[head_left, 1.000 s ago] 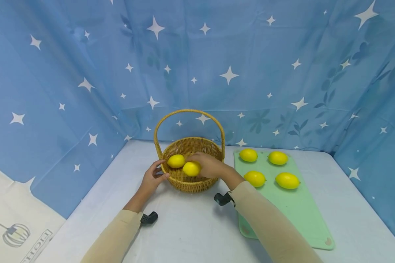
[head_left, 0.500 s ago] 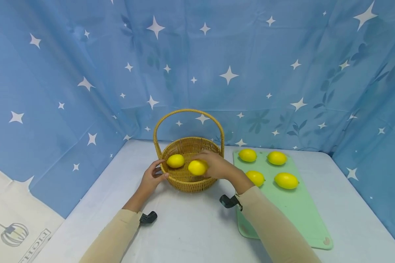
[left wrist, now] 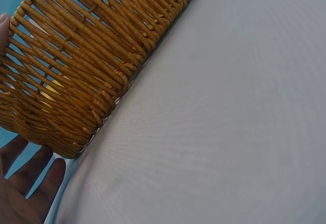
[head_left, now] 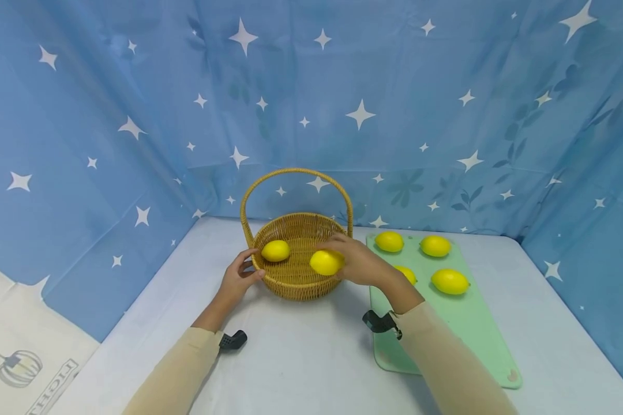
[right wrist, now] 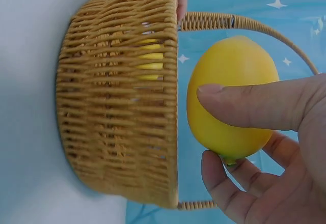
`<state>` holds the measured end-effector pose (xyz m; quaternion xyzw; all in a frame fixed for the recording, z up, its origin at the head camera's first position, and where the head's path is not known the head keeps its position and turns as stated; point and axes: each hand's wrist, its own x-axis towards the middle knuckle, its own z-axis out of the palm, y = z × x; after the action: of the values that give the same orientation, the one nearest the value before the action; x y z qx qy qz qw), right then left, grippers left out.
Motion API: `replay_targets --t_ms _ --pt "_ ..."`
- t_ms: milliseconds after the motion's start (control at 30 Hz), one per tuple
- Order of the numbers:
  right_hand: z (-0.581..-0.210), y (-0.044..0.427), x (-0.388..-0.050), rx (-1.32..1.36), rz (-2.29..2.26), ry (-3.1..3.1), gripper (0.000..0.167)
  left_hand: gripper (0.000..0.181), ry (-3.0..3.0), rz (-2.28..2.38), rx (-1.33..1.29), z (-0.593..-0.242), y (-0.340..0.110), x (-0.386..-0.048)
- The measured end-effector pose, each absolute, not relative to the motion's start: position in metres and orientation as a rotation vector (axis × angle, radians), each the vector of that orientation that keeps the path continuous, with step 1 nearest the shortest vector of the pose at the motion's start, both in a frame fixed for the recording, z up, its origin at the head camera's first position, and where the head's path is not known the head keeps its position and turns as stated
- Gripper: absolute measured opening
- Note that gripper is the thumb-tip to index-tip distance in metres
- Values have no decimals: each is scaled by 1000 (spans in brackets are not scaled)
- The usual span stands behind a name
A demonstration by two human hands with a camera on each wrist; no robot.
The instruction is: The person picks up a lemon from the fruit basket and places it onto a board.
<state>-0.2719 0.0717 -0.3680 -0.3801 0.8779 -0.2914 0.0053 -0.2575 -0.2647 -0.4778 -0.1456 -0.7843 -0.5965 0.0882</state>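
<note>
Inside the basket [head_left: 298, 293] lies one lemon [head_left: 276, 251], right hand [head_left: 362, 262] pinching another lemon [head_left: 324, 263], left hand [head_left: 236, 280] touching rim [head_left: 300, 286], fingers apart.

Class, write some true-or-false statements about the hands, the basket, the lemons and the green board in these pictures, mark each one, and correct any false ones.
1. The right hand holds a lemon. True.
2. The left hand holds another lemon. False: it touches the basket.
3. One loose lemon lies in the basket. True.
4. Only two lemons are on the green board. False: four lemons are, one partly hidden.
5. In the head view, the green board is left of the basket. False: it is on the right.
</note>
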Motion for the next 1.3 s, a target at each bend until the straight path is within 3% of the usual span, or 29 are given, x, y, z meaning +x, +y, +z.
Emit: replay_targets --t_ms 200,1300 --pt "-369 91 -266 -1167 -877 2781 72 64 -2352 -1781 -446 -453 -255 -243" --pt "-401 174 -220 -1056 -773 2880 66 64 -2372 -1776 -414 -455 -257 -241"
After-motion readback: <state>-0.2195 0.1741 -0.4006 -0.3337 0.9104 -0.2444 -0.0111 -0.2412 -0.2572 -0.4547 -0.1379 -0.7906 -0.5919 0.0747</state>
